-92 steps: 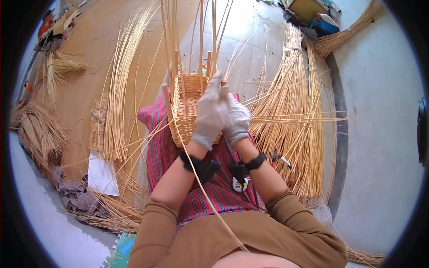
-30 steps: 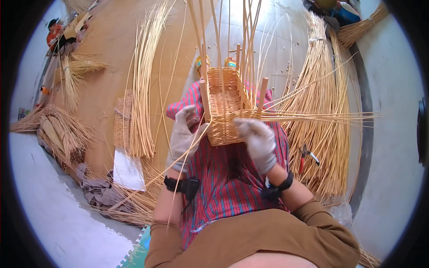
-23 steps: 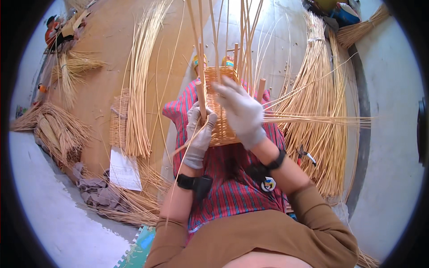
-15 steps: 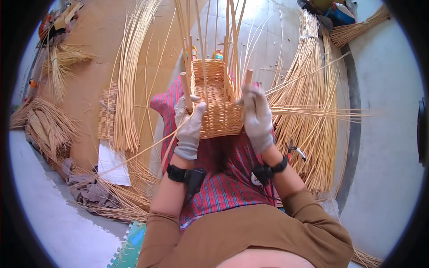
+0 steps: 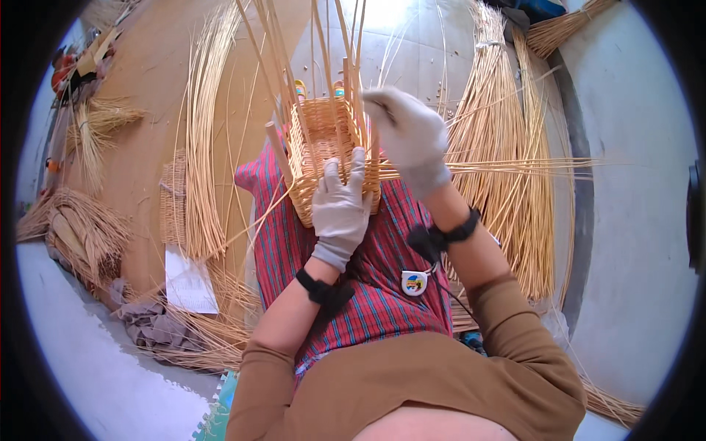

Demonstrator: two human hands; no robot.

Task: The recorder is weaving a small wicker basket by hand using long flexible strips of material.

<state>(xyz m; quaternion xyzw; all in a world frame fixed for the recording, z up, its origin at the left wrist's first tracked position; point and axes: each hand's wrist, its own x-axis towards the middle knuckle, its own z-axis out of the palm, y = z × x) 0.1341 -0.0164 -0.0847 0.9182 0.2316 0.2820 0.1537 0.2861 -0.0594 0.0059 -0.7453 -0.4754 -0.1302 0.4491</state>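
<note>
A tan wicker basket (image 5: 320, 117) with tall upright rods (image 5: 277, 154) rests on red striped cloth (image 5: 386, 309) over my lap. My gloved left hand (image 5: 338, 206) is on the basket's near wall, gripping it with fingertips at the rim among the stakes. My gloved right hand (image 5: 407, 136) is raised beside the basket's upper right, fingers curled and closed; what is in them is hidden. Long canes (image 5: 515, 165) run out rightward from the basket beneath it. A round-cornered white object (image 5: 414, 283) with a colourful picture lies on the cloth.
Bundles of canes lie to the left (image 5: 206, 169) and right (image 5: 489, 220), with a woven panel (image 5: 174, 206), white paper (image 5: 187, 283), grey cloth (image 5: 154, 327) and a straw bunch (image 5: 88, 228) at the left. Items are piled at the far left. A pale wall (image 5: 640, 220) bounds the right.
My left hand has moved from the basket's left side to its front wall. My right hand has risen away from the right corner. The basket looks shifted slightly left in view.
</note>
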